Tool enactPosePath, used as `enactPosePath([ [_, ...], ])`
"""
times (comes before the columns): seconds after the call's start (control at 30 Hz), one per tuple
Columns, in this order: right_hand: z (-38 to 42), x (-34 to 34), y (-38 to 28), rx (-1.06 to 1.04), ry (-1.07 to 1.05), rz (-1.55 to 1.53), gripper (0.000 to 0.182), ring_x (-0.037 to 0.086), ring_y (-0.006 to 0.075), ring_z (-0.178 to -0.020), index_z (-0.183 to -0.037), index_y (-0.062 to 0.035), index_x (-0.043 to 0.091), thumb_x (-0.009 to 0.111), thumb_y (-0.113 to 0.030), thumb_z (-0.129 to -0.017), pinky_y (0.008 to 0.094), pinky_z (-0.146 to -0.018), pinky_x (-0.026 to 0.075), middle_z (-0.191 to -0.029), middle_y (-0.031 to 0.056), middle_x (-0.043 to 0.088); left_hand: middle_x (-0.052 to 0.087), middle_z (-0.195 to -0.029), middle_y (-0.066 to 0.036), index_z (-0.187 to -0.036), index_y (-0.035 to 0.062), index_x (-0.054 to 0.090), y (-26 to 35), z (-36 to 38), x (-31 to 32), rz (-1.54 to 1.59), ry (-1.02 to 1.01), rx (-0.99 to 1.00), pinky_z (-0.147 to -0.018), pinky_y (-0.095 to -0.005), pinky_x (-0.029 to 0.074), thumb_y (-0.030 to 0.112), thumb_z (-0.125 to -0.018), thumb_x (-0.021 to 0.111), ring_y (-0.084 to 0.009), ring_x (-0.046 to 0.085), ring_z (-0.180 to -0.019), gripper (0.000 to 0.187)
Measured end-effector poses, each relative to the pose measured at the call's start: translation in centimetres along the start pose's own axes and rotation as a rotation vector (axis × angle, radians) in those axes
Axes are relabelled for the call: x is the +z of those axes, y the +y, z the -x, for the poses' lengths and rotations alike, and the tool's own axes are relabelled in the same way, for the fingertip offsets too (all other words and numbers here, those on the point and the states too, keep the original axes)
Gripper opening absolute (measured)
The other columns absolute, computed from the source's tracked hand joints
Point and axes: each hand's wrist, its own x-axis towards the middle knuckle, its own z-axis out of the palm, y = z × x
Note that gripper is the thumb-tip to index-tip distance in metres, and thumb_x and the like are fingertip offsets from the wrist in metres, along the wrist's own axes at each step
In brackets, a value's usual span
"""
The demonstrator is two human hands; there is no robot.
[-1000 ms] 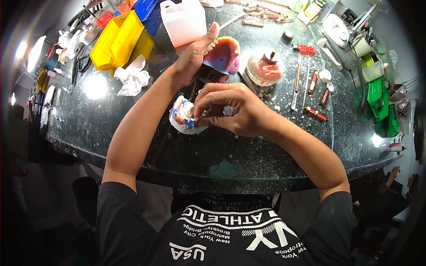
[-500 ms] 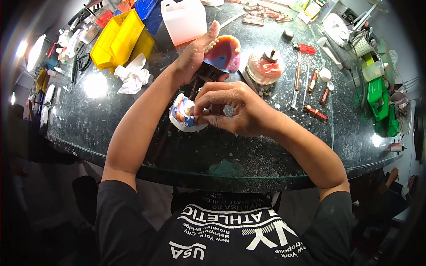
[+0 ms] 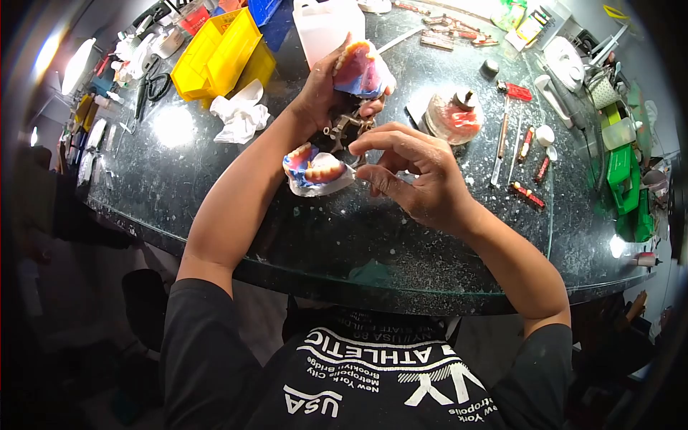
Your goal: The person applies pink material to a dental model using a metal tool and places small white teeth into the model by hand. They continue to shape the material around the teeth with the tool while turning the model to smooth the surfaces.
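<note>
Right fingers (image 3: 383, 180) beside teeth-up lower cast (image 3: 324, 175)

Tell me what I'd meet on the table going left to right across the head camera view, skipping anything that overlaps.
Yellow bin → lower denture model → round glass jar with a dark cap → brown-handled spatula → small white cup → green bin.
</note>
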Motion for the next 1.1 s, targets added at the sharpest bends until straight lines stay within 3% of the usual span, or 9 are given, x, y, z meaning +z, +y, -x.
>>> enactPosePath([
  [0.13, 0.0, 0.0, 0.0, -0.087, 0.024, 0.093, 0.023, 0.059, 0.0102, -0.062, -0.102, -0.0014, 0.064, 0.068, 0.002, -0.08, 0.025, -0.056, 0.047, -0.091, 0.0068, 0.061, 0.062, -0.081, -0.018, -0.093, 0.0004, 0.059, 0.0, 0.0, 0.2, -0.04, 0.02, 0.006, -0.052, -0.031, 0.046, 0.064, -0.091, 0.036, -0.0228, 0.056, -0.053, 0.068],
  [0.27, -0.1, 1.1, -0.8, -0.047, -0.015, 0.062, 0.023, 0.059, 0.012, -0.067, -0.101, -0.0019, 0.065, 0.068, 0.003, -0.079, 0.0261, -0.058, 0.047, -0.092, 0.0076, 0.061, 0.062, -0.08, -0.017, -0.094, 0.0031, 0.059, -0.1, -0.2, 0.9, -0.127, -0.007, 0.078, -0.052, -0.0317, 0.047, 0.063, -0.093, 0.033, -0.0235, 0.057, -0.055, 0.065],
  [0.37, -0.5, 1.5, -0.8, -0.057, -0.056, 0.029, 0.02, 0.057, 0.0132, -0.066, -0.1, -0.0016, 0.065, 0.068, 0.003, -0.08, 0.0264, -0.058, 0.047, -0.093, 0.0074, 0.062, 0.062, -0.078, -0.016, -0.096, 0.0053, 0.058, -0.4, -0.3, 2.3, -0.113, 0.115, 0.071, -0.053, -0.0324, 0.049, 0.063, -0.094, 0.031, -0.0244, 0.06, -0.058, 0.063],
  [0.4, -0.5, 1.7, -0.7, -0.023, -0.041, -0.01, 0.017, 0.055, 0.0115, -0.063, -0.097, -0.0015, 0.066, 0.068, 0.003, -0.081, 0.0251, -0.057, 0.046, -0.092, 0.0058, 0.062, 0.063, -0.078, -0.015, -0.097, 0.0062, 0.057, -0.4, -0.4, 2.0, -0.137, -0.032, 0.081, -0.054, -0.0326, 0.052, 0.063, -0.094, 0.032, -0.0243, 0.062, -0.061, 0.062],
  [0.7, -0.7, 1.9, -0.3, 0.098, -0.04, -0.099, 0.011, 0.044, 0.0041, -0.056, -0.091, -0.0029, 0.068, 0.073, -0.006, -0.081, 0.0222, -0.05, 0.037, -0.088, 0.0007, 0.059, 0.064, -0.081, -0.012, -0.1, 0.0066, 0.058, -0.7, -0.7, 1.9, -0.146, 0.064, 0.05, -0.056, -0.0312, 0.055, 0.063, -0.093, 0.034, -0.022, 0.063, -0.065, 0.062],
  [1.1, -0.8, 1.9, -0.5, 0.089, -0.046, -0.072, 0.008, 0.047, 0.0054, -0.058, -0.089, -0.0024, 0.069, 0.071, -0.004, -0.082, 0.0229, -0.052, 0.039, -0.087, 0.0016, 0.06, 0.064, -0.082, -0.012, -0.1, 0.0063, 0.059, -0.9, -0.9, 1.7, -0.162, 0.061, 0.064, -0.057, -0.0305, 0.056, 0.064, -0.092, 0.036, -0.0209, 0.063, -0.063, 0.063],
])
